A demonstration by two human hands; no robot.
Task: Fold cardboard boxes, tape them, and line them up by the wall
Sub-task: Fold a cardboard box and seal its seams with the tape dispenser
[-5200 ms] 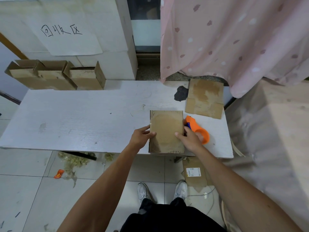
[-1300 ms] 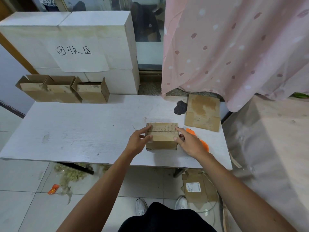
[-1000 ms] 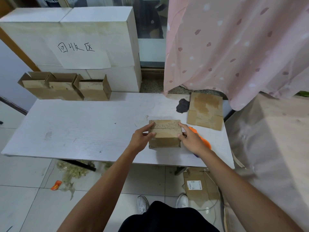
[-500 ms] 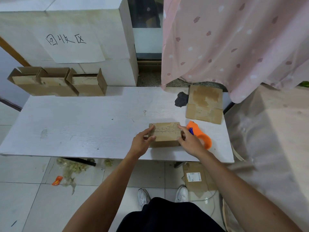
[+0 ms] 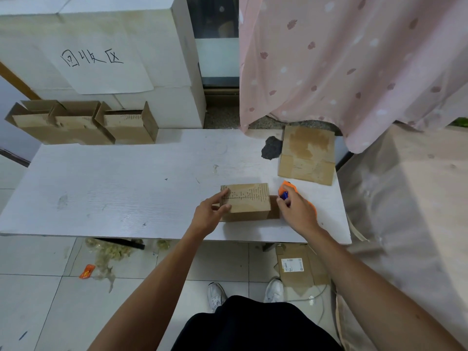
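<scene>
A small brown cardboard box stands on the white table near its front edge, its top flaps folded shut with a seam across the middle. My left hand steadies the box's left end, index finger straight on the top flap and thumb against the side. An orange tape dispenser lies just right of the box. My right hand lies over it, fingers curled down around its body. Three open-topped boxes stand in a row against the white wall blocks at the back left.
A flat cardboard blank lies at the table's back right, beside a dark patch. A pink curtain hangs behind, and covered furniture borders the table's right side. Scraps and flat cardboard lie on the floor below.
The flat blank has become a standing box with its top flaps closed. My right hand has left the box's right edge and moved onto the tape dispenser. My left hand stays on the box.
</scene>
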